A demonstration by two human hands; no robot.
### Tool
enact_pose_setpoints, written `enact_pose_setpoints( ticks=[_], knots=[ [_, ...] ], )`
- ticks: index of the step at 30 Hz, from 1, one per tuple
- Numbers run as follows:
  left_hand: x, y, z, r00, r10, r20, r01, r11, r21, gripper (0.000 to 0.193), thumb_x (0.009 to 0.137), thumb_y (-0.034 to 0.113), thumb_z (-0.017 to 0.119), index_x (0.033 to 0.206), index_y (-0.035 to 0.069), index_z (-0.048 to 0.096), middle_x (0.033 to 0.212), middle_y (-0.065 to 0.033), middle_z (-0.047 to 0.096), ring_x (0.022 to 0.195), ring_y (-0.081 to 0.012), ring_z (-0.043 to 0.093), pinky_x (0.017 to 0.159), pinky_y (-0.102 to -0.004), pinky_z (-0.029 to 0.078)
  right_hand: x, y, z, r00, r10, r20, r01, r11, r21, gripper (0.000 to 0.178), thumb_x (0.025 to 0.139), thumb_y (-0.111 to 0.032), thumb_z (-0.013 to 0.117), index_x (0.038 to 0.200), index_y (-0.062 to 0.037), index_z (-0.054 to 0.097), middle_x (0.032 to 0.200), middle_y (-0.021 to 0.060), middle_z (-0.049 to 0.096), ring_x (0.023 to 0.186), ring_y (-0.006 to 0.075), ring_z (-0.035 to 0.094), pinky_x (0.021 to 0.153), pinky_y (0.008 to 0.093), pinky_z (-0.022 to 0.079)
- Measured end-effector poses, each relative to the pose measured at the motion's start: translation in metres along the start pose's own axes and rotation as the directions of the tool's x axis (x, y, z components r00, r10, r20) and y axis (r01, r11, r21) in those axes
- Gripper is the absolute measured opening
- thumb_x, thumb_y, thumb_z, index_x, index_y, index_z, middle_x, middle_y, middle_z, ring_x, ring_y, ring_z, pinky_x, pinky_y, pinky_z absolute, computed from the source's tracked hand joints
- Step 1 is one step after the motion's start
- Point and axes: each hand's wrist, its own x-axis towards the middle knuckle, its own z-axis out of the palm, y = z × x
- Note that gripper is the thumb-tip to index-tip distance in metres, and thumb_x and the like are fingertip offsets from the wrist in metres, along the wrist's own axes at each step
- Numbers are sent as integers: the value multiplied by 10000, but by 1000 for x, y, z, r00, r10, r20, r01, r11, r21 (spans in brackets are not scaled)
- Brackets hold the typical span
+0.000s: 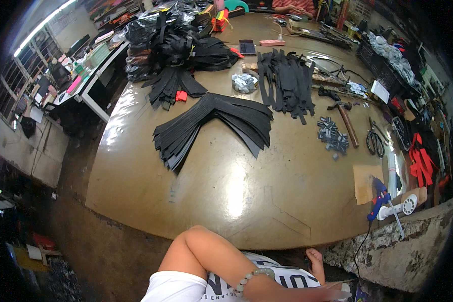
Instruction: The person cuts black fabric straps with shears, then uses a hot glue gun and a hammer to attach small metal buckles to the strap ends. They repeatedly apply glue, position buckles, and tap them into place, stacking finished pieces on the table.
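Observation:
My left arm crosses in front of my white shirt, a beaded bracelet on its wrist. My left hand (pixel 314 294) is a smear at the lower edge, so its fingers cannot be read. Just below the table's front edge is my right hand (pixel 315 260), fingers curled in; whether anything is inside is hidden. Neither hand touches the things on the tabletop. Farther in, a thick stack of black strips (pixel 211 113) lies bent into a wide V. A blue glue gun (pixel 380 199) lies at the right front corner, beside a white reel (pixel 402 207).
Black straps (pixel 287 83) lie behind, near a hammer (pixel 346 121), small grey pieces (pixel 332 133) and scissors (pixel 374 141). A bundled black heap (pixel 171 45) fills the far left. A phone (pixel 246 47) lies farther back; another person (pixel 294 7) sits across the brown table (pixel 136 186).

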Motion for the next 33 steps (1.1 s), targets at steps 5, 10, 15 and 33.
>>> enact_pose_setpoints(
  ticks=[5, 10, 15, 33],
  knots=[
    [-5, 20, -17, 998, -64, 16, 60, 983, 174, 1193, 712, 789, 500, 1410, -149, 264, 1450, -276, 393, 1351, -342, 409, 1137, -437, 276, -22, -101, 32, 934, -221, 282, 354, 448, -821, 307, 945, -257, 618, 1099, 8, 636, 981, 133, 716, 948, 195, 682, 831, 340, 517],
    [-7, 35, -26, 999, -45, -6, 45, 956, 290, 998, 749, 656, 531, 1385, -86, 328, 1429, -248, 417, 1348, -350, 402, 1132, -475, 258, -61, -195, 66, 810, -86, 580, 286, 921, -263, 284, 924, -136, 629, 1159, 23, 612, 997, 148, 715, 933, 198, 688, 831, 315, 541],
    [-9, 58, -35, 998, -21, -65, 49, 888, 457, 810, 787, 523, 563, 1360, -23, 392, 1408, -221, 441, 1346, -358, 394, 1128, -512, 240, -29, -196, 119, 676, -736, 38, 635, 555, -538, 101, 843, -15, 638, 939, -11, 671, 852, 126, 690, 768, 231, 661, 687, 333, 523],
    [-134, 375, 94, 454, 850, 267, 802, -260, -538, 1020, 639, 286, 767, 1511, 155, 256, 1443, -236, 372, 1364, -374, 336, 1080, -557, 300, -9, -172, 125, 335, -941, 43, 654, 200, -730, 91, 738, -18, 625, 827, -29, 612, 689, 103, 641, 564, 289, 590, 523, 373, 460]
  ],
)
